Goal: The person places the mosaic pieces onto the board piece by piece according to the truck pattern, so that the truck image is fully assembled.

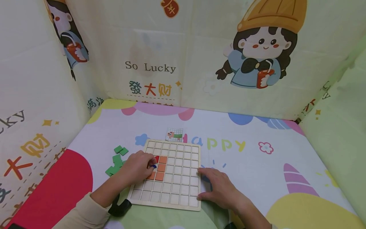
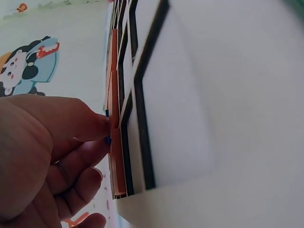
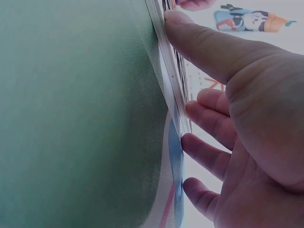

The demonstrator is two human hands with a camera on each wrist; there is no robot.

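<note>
Pinched in the left hand (image 1: pixel 138 167), a blue piece (image 1: pixel 154 166) is at the left side of the gridded board (image 1: pixel 183 190), beside a red tile (image 1: pixel 157 158) and orange tiles (image 1: pixel 163 159); I'd keep it square so it won't nudge them. Loosely spread, the right hand (image 1: pixel 219 188) touches the board's right edge. That left hand hides some cells from me, green tiles (image 1: pixel 117 159) lie left, a patterned card (image 1: pixel 174 135) just beyond.
</note>
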